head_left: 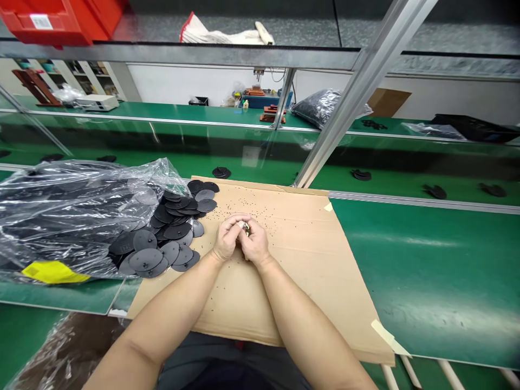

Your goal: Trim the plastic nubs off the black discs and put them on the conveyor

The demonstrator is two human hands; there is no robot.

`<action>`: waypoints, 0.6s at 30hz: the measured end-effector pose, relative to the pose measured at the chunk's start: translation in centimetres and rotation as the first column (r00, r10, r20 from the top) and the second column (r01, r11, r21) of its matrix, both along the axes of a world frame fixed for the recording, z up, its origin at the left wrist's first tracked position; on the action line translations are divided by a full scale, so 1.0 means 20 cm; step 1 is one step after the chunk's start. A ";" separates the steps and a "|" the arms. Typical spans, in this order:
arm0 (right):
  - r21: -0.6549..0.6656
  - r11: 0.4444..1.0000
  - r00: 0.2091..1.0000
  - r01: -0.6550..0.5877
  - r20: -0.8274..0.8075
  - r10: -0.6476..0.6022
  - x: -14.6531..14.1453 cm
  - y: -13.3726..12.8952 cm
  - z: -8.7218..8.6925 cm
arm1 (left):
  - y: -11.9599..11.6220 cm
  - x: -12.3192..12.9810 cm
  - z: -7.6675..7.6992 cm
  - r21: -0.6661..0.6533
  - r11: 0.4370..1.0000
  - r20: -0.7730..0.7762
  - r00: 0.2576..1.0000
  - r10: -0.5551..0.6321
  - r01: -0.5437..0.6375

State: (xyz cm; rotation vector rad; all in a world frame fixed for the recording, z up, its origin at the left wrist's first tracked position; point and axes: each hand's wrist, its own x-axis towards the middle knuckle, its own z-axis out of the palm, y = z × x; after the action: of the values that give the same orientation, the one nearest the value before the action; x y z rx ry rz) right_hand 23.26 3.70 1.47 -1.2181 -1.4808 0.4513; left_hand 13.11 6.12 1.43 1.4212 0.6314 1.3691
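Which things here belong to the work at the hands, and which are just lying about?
At the work: left hand, right hand, small metal part, black discs, plastic bag, cardboard sheet.
Lying about: red bin, white cloth, green bench.

Factory floor — green assembly benches [422,254], aluminium rails [365,92].

Head-worn view, facing forward-down, (hands [239,241] close)

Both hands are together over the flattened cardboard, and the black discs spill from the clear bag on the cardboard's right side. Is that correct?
No: the black discs spill from the clear bag on the left side of the cardboard, not its right, as the head view shows.
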 end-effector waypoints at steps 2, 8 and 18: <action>0.005 1.000 1.000 0.000 0.000 0.000 0.00 0.00 0.00 | 0.00 0.00 0.00 -0.005 1.000 -0.006 1.000 0.001 -0.001; -0.015 1.000 1.000 0.008 -0.004 -0.008 0.00 0.00 -0.01 | 0.00 -0.01 -0.01 -0.001 1.000 -0.033 0.999 0.002 -0.002; -0.033 0.999 1.000 0.007 -0.001 -0.007 0.00 0.00 -0.01 | 0.00 0.00 0.00 -0.004 1.000 -0.041 0.999 0.005 -0.005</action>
State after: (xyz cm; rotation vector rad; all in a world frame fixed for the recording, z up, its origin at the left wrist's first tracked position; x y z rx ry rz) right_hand 23.29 3.70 1.19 -1.2488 -1.4729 0.4731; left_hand 13.06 6.05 1.51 1.4490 0.6645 1.3450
